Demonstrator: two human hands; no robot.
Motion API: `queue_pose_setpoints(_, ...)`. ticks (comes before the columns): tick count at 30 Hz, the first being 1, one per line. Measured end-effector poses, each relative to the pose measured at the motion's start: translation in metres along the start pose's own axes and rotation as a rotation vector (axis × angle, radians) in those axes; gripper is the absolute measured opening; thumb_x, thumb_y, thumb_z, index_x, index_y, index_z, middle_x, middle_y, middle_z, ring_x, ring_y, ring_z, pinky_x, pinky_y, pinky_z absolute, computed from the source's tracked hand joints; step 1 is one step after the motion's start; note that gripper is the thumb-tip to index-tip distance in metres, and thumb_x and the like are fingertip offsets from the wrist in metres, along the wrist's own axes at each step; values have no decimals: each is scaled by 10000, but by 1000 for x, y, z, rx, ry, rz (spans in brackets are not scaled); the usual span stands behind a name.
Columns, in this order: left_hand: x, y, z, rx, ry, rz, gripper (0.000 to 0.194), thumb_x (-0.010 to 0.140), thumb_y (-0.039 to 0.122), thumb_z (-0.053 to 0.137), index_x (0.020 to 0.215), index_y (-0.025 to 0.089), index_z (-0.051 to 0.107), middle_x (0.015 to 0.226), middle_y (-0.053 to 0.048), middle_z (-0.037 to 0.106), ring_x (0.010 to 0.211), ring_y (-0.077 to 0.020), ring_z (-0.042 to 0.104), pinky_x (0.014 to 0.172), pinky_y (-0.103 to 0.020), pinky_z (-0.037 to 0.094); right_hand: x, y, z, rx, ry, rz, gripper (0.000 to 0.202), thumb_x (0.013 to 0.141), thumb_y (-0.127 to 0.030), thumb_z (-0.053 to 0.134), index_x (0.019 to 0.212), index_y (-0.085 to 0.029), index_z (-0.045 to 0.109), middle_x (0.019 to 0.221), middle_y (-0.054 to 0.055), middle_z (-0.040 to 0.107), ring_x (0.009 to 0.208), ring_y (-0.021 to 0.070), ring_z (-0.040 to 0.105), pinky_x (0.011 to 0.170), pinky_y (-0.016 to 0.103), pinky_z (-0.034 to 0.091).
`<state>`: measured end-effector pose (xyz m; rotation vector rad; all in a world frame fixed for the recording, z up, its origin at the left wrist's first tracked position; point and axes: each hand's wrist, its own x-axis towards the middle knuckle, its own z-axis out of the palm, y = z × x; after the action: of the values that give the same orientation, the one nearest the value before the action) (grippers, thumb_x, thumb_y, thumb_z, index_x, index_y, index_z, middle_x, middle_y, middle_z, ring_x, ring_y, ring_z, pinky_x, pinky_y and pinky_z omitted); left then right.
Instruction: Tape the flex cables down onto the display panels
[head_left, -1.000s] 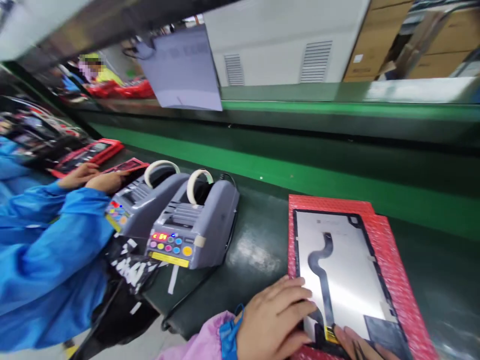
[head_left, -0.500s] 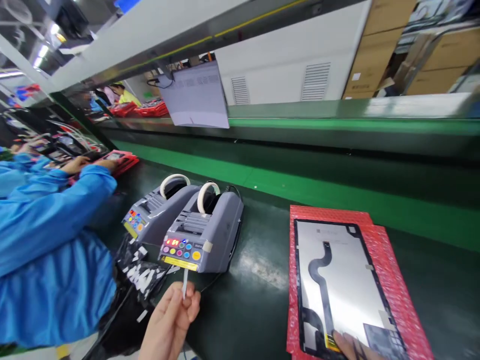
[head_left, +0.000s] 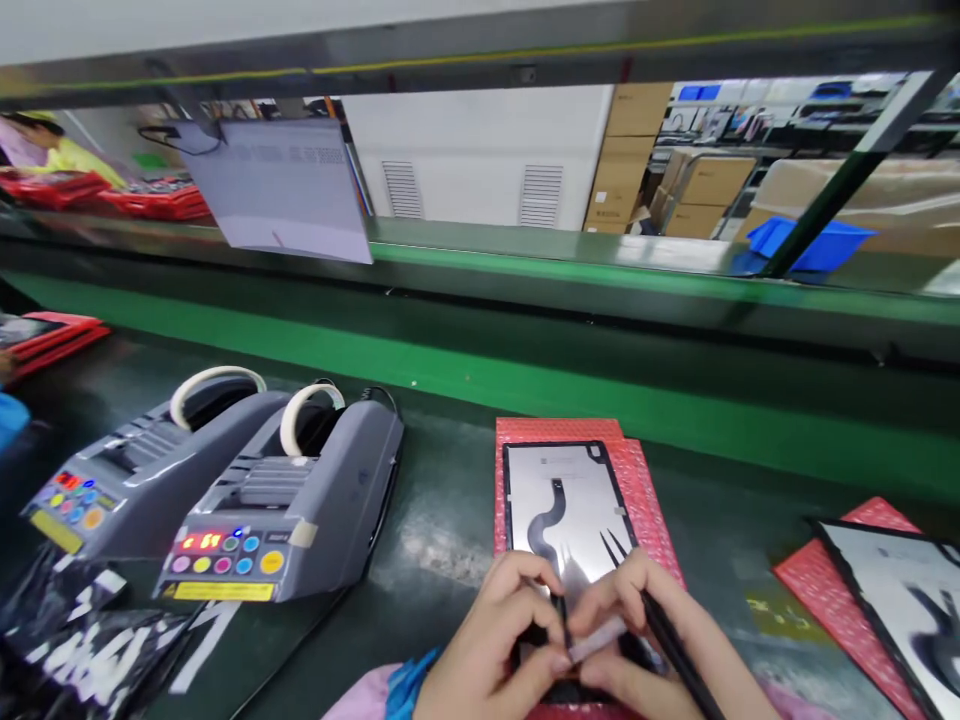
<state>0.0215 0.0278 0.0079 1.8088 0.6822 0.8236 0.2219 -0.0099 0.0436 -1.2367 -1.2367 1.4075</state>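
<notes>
A silver display panel with a black flex cable lies on a red bubble-wrap sheet on the dark bench. My left hand and my right hand meet over the panel's near end. Between their fingertips they pinch a short pale tape strip. My right hand also grips black tweezers, whose tips point away over the panel. The hands hide the panel's near edge.
Two grey tape dispensers with white rolls stand at the left. A black bag with tape scraps lies before them. A second panel on red wrap sits at the right. A green conveyor runs behind, under a hanging sheet.
My left hand took a tape strip at the near dispenser and carried it right to the panel. Both hands now hold it there. The view has swung right; the blue-sleeved co-worker is almost out of view.
</notes>
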Motion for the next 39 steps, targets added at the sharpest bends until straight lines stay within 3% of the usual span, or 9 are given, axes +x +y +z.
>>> queue_pose_setpoints(5,1,-18,-2,0,56,-47,180,1044,411,497,1146,306,600,1278,-54,531,1203,-231,534,1035,-345,419,32,11,-2,89,139,-61,527,722,-389,894,692,-263,383,690,-29,756,640,168,695,600,246,510)
queue_pose_setpoints(7,-2,-23,-5,9,80,-50,270,1053,379,484,1320,377,520,1375,-36,497,1262,-217,502,1039,-311,424,43,4,-9,99,160,-91,531,713,-404,898,696,-263,387,691,-21,765,640,169,704,586,245,508)
queue_pose_setpoints(10,-3,-25,-10,74,132,-53,356,1062,290,455,1394,417,441,1412,-11,481,1309,-189,467,1081,-284,397,58,-12,-22,25,126,-124,562,726,-414,885,684,-268,344,710,-6,779,654,167,707,617,259,514)
queue_pose_setpoints(13,-1,-26,-16,212,158,-38,361,1040,169,443,1323,388,488,1371,-7,498,1311,-178,457,1125,-295,354,73,-18,-30,-107,-91,-91,550,770,-435,843,706,-275,320,775,22,789,666,171,695,626,282,505)
queue_pose_setpoints(17,2,-33,-25,399,143,22,400,998,65,421,1281,335,509,1329,-31,503,1273,-188,455,1095,-314,385,97,-2,-27,-202,-464,-35,469,828,-469,774,791,-276,348,819,31,765,676,171,682,619,288,485)
queue_pose_setpoints(20,2,-38,-31,520,103,64,420,976,27,409,1267,306,526,1312,-53,494,1262,-214,433,1079,-353,407,114,13,-19,-246,-564,-42,470,825,-469,768,799,-279,338,772,12,743,685,186,695,611,290,481)
queue_pose_setpoints(24,1,-40,-32,633,30,83,499,929,-26,381,1281,290,540,1322,-72,474,1267,-252,398,1058,-413,440,126,24,-14,-286,-551,-73,463,815,-457,760,792,-283,331,755,4,729,696,203,702,631,312,501)
queue_pose_setpoints(28,-1,-44,-27,729,-42,103,524,884,-25,409,1281,276,570,1368,-98,428,1293,-311,347,1024,-480,480,128,26,-14,-314,-512,-84,405,792,-290,753,789,-280,348,749,-9,714,697,199,692,629,298,493)
queue_pose_setpoints(39,-7,-58,-18,834,-13,116,464,872,38,519,1214,319,657,1401,-79,439,1282,-362,365,991,-575,486,124,26,-10,-462,-429,-129,427,737,-114,780,801,-275,390,795,-51,678,691,177,647,616,271,454)
